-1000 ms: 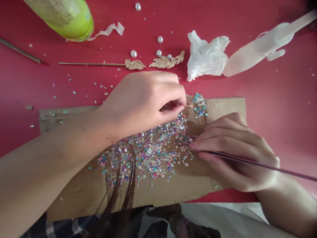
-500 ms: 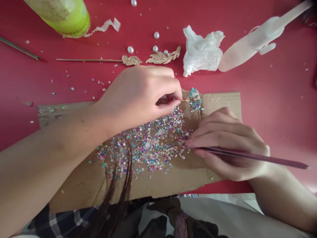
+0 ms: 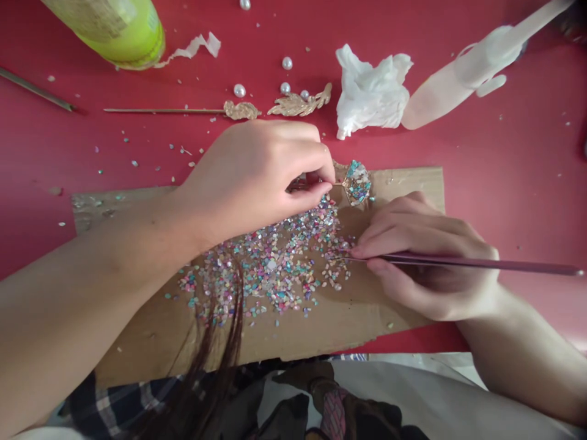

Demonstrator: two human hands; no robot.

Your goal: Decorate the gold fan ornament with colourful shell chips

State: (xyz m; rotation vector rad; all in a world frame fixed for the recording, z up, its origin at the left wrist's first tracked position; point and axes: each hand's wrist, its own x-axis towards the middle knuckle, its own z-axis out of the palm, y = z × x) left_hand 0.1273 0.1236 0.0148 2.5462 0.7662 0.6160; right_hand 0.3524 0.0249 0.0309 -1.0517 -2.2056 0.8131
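Between thumb and fingers, my left hand (image 3: 279, 171) pinches the thin metal stem of a fan-shaped hairpin (image 3: 358, 182), its head partly covered with turquoise and whitish chips. My right hand (image 3: 422, 256) is closed around purple tweezers (image 3: 477, 263). Their tips point left into the right edge of a spread of small coloured shell chips (image 3: 275, 269); whether a chip sits between the tips is too small to tell. The chips lie on a cardboard sheet (image 3: 367, 311) beneath both hands.
On the red table (image 3: 504, 159) lie a gold hairpin (image 3: 241, 110), a gold leaf piece (image 3: 300, 105), several pearl beads (image 3: 287, 63), crumpled white tissue (image 3: 373, 91) and a whitish glue bottle (image 3: 449, 91). A yellow-green bottle (image 3: 137, 36) is at upper left. Hair strands (image 3: 233, 305) hang in front.
My right hand has shifted slightly up, and the tweezers have swung closer to level, their back end higher. My left hand keeps its pinch on the hairpin.
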